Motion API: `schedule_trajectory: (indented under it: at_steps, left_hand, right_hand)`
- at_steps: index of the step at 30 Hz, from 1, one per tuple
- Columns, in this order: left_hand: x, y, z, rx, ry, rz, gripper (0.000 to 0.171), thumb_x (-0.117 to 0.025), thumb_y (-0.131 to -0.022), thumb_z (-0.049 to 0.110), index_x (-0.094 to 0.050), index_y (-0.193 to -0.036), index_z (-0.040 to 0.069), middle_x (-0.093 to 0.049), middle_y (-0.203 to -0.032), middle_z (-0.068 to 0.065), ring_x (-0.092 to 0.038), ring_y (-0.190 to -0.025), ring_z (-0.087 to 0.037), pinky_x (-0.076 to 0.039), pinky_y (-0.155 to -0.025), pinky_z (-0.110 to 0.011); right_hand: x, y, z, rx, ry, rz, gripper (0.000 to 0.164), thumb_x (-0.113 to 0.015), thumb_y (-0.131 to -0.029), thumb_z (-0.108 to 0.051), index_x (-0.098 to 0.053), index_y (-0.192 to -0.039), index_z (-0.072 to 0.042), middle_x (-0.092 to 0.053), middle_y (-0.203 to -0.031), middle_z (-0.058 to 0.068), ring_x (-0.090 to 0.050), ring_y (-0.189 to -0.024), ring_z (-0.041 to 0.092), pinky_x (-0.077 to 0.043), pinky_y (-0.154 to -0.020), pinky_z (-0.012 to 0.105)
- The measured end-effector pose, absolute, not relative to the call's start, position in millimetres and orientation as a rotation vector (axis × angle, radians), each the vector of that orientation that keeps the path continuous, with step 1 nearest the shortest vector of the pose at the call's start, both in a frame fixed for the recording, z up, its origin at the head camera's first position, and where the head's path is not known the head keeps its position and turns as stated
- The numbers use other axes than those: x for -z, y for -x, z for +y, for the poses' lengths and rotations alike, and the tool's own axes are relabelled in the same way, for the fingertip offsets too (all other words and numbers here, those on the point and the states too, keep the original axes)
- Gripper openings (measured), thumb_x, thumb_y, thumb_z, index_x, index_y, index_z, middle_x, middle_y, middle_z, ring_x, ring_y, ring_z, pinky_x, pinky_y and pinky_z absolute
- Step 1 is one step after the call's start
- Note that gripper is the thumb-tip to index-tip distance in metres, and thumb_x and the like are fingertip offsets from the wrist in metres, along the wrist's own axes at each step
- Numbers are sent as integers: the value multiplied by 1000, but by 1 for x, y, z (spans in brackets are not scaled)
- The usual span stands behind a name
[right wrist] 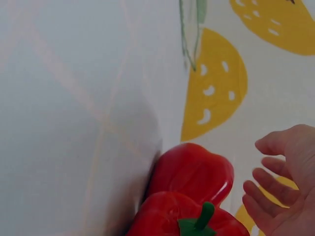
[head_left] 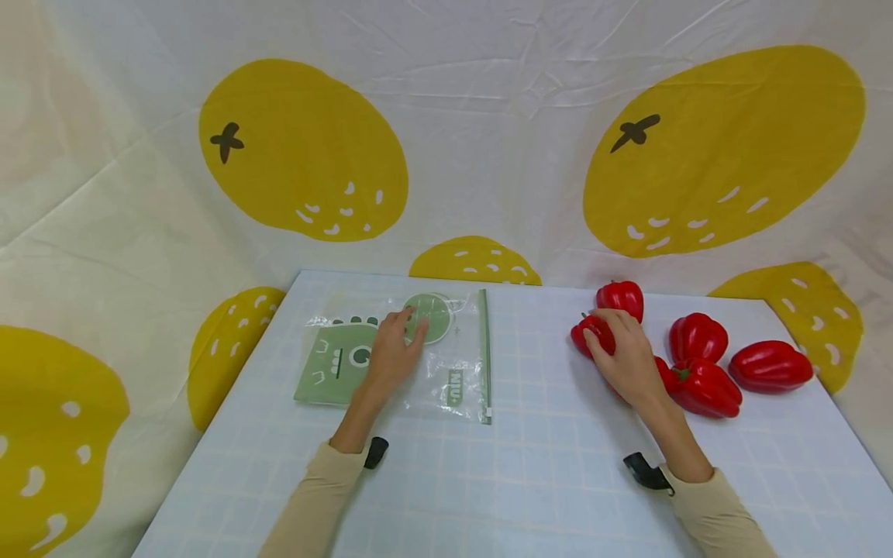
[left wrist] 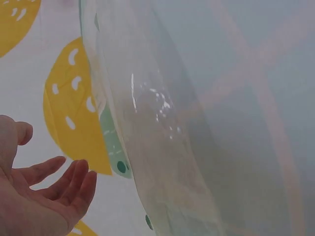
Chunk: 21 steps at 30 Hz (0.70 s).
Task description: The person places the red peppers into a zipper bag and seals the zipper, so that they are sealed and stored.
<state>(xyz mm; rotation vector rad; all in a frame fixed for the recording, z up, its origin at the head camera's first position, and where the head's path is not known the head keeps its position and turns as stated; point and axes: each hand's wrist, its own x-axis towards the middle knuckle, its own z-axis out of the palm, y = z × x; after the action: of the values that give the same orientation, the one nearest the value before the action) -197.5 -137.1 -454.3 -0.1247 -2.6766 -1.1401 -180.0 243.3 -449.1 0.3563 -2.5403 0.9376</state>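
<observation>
Several red peppers [head_left: 706,389] and one clear bag [head_left: 431,387] on a tabletop [head_left: 537,480].
Left grip [head_left: 394,355] over the bag, right grip [head_left: 625,358] over the peppers, fingers apart on both. Likely step: reaching; lifting a pepper would call for curling fingers round it.

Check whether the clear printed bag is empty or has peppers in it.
It looks empty: the bag lies nearly flat, its see-through part shows nothing inside, and the red peppers sit apart, by the right hand.
</observation>
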Motion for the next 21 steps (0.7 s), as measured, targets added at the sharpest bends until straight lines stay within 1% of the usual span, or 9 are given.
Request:
schedule_trajectory:
  at_steps: [6, 11, 15, 21]
  left_hand:
    - [455, 195, -124, 1196, 144, -2659, 49, -57, -105, 32, -56, -142, 0, -61, -126, -20, -61, -105, -33, -53, -90, -49]
    - [457, 196, -114, 1232, 167, -2632, 46, -61, -103, 29, -59, -138, 0, -61, -125, -20, -63, -103, -34, -54, -88, -48]
    - [459, 197, -106, 1258, 185, -2620, 44, -63, -102, 28, -60, -136, -1, -60, -121, -21, -63, -99, -33, -55, -84, -47]
    - [461, 198, -93, 1299, 235, -2603, 44, -64, -102, 24, -60, -135, -5, -61, -117, -23, -63, -96, -33, -56, -84, -45]
  right_hand:
    - [452, 181, 231, -967, -363, -2569, 60, -85, -80, -4, -59, -134, -1, -58, -133, 21, -52, -123, 40, -55, -89, 65]
    - [455, 182, 220, -988, -374, -2574, 57, -84, -81, -6, -60, -133, -4, -59, -133, 19, -54, -122, 38, -57, -89, 61]
    - [457, 182, 212, -1000, -384, -2580, 55, -84, -83, -9, -61, -133, -6, -60, -134, 16, -56, -121, 35, -57, -90, 58]
    - [460, 185, 202, -1013, -404, -2597, 55, -84, -84, -10, -61, -134, -6, -60, -134, 16, -58, -118, 35, -58, -91, 56]
